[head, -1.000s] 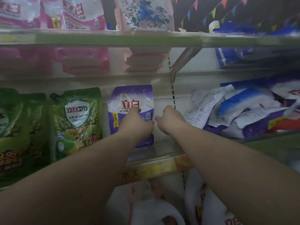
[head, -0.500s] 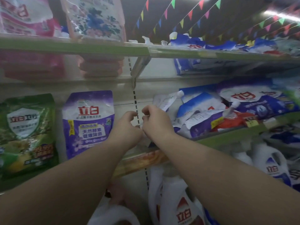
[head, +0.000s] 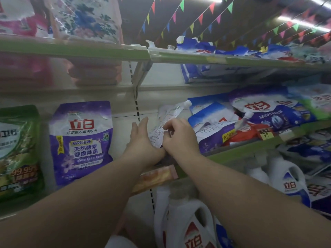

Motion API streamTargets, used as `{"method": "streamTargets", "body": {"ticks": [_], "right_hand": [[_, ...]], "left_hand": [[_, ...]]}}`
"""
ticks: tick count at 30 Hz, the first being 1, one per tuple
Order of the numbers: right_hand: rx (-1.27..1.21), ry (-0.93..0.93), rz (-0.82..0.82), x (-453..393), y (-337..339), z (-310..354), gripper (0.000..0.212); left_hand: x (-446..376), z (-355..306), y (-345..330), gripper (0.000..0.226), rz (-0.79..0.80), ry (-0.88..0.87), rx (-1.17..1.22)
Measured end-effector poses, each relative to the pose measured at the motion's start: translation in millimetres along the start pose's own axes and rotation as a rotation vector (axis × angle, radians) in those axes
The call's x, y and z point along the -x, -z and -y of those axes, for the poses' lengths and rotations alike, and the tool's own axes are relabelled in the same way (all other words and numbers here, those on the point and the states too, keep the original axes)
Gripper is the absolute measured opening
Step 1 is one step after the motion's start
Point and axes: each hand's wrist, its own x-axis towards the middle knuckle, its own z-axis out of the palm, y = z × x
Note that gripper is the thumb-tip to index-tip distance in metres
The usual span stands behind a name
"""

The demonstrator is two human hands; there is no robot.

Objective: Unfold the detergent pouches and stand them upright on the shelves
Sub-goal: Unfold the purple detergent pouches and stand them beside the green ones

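Green pouch [head: 17, 151]: stands upright at the far left of the middle shelf, cut off by the frame edge; price print reads 99.99.
Purple pouch [head: 81, 142]: stands upright just right of the green one, front label facing out, clear of both hands.
Middle shelf [head: 241, 151]: green front edge, sloping up to the right in this view.
Left hand [head: 142, 140]: fingers straight and together, palm laid against the left side of the white folded pouch; not curled round it.
White folded pouch [head: 165, 122]: at the left end of the heap, between the two hands, back panel with small print facing out, spout cap tilted up to the right.
Right hand [head: 180, 136]: fingers curled, thumb and fingertips pinching the near edge of the white folded pouch.
Pouch heap [head: 250, 119]: blue, white, purple and orange pouches lying flat and overlapping to the right of the hands; none upright.
Price tag [head: 265, 133]: yellow, on the shelf edge below the heap.
Upper shelf [head: 197, 57]: more blue and white pouches lying flat on it at the right; pink packs at the left.
Jugs [head: 191, 224]: white detergent jugs with handles on the level below, under the forearms.
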Motion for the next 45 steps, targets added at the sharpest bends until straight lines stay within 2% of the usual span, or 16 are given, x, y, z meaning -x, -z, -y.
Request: {"method": "streamTargets", "body": {"ticks": [4,8,12,15,19,22,24,27,31,35,39,41,45], "right_hand": [[-0.018,-0.055,0.000,-4.3,-3.5,-4.5,0.014],[-0.075,-0.248,0.013,-13.2,-4.2,-6.5,0.047],[-0.149,-0.391,0.080,-23.1,-4.7,-10.5,0.064],[-0.146,-0.423,0.177,-25.2,-7.3,-15.8,0.067],[-0.073,-0.373,0.286,-27.5,-12.8,-18.0,0.067],[-0.044,-0.352,0.312,-26.6,-18.5,-17.2,0.070],[-0.058,-0.327,0.320,-25.6,-19.4,-16.8,0.065],[-0.070,-0.296,0.353,-24.4,-19.8,-16.8,0.059],[-0.091,-0.308,0.364,-23.3,-18.2,-13.9,0.061],[-0.029,-0.348,0.431,-22.3,-12.6,-8.9,0.087],[-0.021,-0.359,0.451,-21.6,-11.6,-8.3,0.080],[-0.017,-0.350,0.455,-21.1,-11.9,-8.7,0.077],[0.001,-0.338,0.450,-21.3,-15.0,-11.2,0.072]], "left_hand": [[-6.8,1.7,-4.2,0.119,-0.003,0.028,-0.018],[-18.5,-3.3,-9.6,0.104,-0.060,0.035,-0.114],[-27.9,-2.2,-16.5,0.111,-0.030,0.038,-0.038],[-29.6,2.4,-23.0,0.117,0.050,0.083,-0.009],[-38.8,11.5,-29.9,0.115,0.151,0.152,0.024],[-49.7,22.4,-37.9,0.093,0.183,0.162,0.054],[-51.3,24.8,-40.1,0.079,0.189,0.160,0.041],[-48.4,24.3,-38.4,0.082,0.199,0.146,0.045],[-49.8,27.7,-34.5,0.067,0.204,0.120,0.123],[-37.8,16.8,-21.7,0.085,0.234,0.178,0.265],[-40.9,18.2,-16.9,0.070,0.260,0.207,0.327],[-40.5,19.0,-11.3,0.067,0.274,0.209,0.277],[-41.7,31.6,-2.1,0.101,0.306,0.256,0.145]]}}
